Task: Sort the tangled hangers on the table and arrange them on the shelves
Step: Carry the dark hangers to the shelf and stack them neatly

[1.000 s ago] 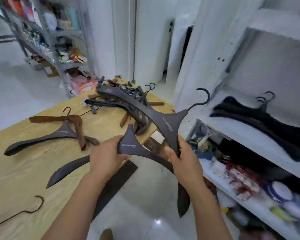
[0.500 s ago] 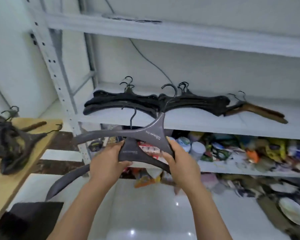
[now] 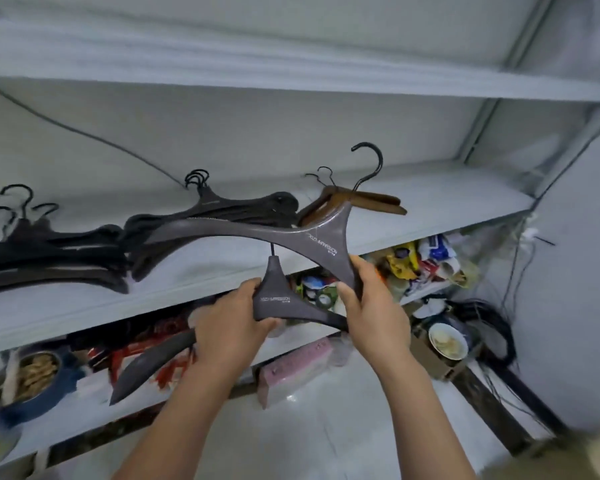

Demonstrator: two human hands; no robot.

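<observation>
You are still holding the same two grey hangers in the air in front of the shelves, but your view is now turned further right than half a second ago: the desk and its tangled pile are gone from sight and the right end of the middle shelf [image 3: 447, 199] is showing. Your left grip [image 3: 229, 327] is wrapping its fingers round the neck of the lower grey hanger [image 3: 274, 299], thumb on the printed face, as before. One arm of that hanger is sloping down to the left below your wrist and the other is running under your right grip [image 3: 374, 317]. Your right grip is clasping the lower arm of the upper grey hanger [image 3: 323, 244], which is no longer lying level. It is now tilting, with its hook pointing up and right in front of the brown wooden hangers [image 3: 371, 199] and its long arm reaching left across the stack of black hangers [image 3: 215, 213] lying on the shelf. The lower hanger's thin stem is rising to meet that long arm from beneath. A second black stack [image 3: 49, 251] is lying further left on the same shelf. Below it, mixed clutter and a pink box [image 3: 291, 368] are sitting blurred.
</observation>
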